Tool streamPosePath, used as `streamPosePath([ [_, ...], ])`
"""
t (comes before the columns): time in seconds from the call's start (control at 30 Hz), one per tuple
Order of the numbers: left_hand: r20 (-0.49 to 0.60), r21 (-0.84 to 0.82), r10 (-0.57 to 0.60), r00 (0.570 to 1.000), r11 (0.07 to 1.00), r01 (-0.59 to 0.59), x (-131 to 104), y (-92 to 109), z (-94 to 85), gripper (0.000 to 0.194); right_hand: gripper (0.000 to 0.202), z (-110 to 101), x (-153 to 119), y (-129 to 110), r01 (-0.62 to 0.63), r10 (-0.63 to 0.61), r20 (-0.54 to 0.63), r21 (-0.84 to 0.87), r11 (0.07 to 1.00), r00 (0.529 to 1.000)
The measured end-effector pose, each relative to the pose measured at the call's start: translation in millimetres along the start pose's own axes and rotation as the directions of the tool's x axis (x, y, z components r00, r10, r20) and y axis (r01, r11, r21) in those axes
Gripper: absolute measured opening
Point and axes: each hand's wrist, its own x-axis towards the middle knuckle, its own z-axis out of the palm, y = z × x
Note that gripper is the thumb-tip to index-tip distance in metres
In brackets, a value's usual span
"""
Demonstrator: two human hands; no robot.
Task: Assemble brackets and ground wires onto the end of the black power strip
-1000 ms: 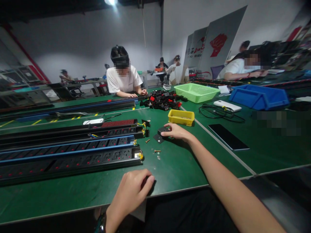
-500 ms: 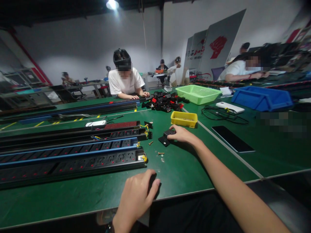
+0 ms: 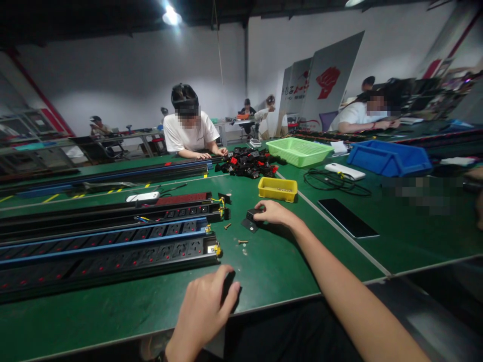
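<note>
My right hand [image 3: 275, 213] reaches out over the green table [image 3: 279, 266], its thumb and fingers closed on a small black part [image 3: 250, 223] with a flat plate. Near the table's front edge, my left hand [image 3: 206, 301] has thumb and forefinger apart, holding nothing. Between the hands lie two screws, one [image 3: 227, 226] by the strip ends and another [image 3: 243, 242] nearer me. Long socket strips, one black [image 3: 143, 261] and one blue-edged [image 3: 151, 233], lie side by side at the left, with yellow bits at their right ends.
Behind my right hand is a yellow tray [image 3: 277, 190] with small pieces. Farther back are a pile of black and red parts [image 3: 251, 162], a green basket [image 3: 300, 152] and a blue bin [image 3: 390, 160]. A tablet [image 3: 347, 218] lies at right. A person [image 3: 191, 131] leans over the far side.
The whole view has shifted, so table items appear slightly farther left. My right hand keeps its grip on the black part, and my left hand stays apart from everything.
</note>
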Motion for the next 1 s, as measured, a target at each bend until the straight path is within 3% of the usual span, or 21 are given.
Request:
streamPosePath([
  [0.23,0.023,-0.008,-0.027,0.999,1.000,0.027,-0.9,4.3,-3.0,0.024,0.057,0.0,-0.8,0.0,0.017,-0.013,-0.043,0.078,0.997,0.999],
  [0.33,0.024,-0.008,-0.026,0.999,1.000,0.026,-0.9,4.9,-2.6,0.024,0.055,0.8,-0.2,-0.3,0.024,-0.014,-0.094,0.103,0.994,0.995],
  [0.43,0.028,-0.008,-0.022,0.999,1.000,0.023,-0.7,4.5,-1.5,0.024,0.043,4.8,1.0,-1.4,0.017,-0.016,-0.229,0.002,1.000,0.973],
  [0.53,0.034,-0.015,-0.024,0.999,1.000,0.024,-0.5,4.2,-1.0,0.024,0.034,13.9,0.7,-6.6,0.049,-0.100,-0.368,-0.147,0.988,0.924],
  [0.7,0.055,-0.024,-0.042,0.998,0.999,0.043,2.1,5.4,-2.3,0.023,0.029,35.5,-3.5,-33.2,0.062,-0.218,-0.472,-0.323,0.944,0.854],
  [0.83,0.066,-0.039,-0.042,0.997,0.998,0.044,4.8,5.7,-3.6,0.021,0.037,50.1,-5.5,-66.9,0.098,-0.307,-0.444,-0.433,0.896,0.842],
  [0.9,0.073,-0.048,-0.038,0.997,0.998,0.042,5.2,5.3,-3.8,0.022,0.047,56.7,-4.2,-83.7,0.088,-0.309,-0.386,-0.495,0.864,0.869],
  [1.0,0.082,-0.066,-0.043,0.996,0.997,0.049,4.7,5.0,-3.7,0.021,0.046,66.7,-0.3,-101.7,0.057,-0.274,-0.334,-0.536,0.842,0.902],
])
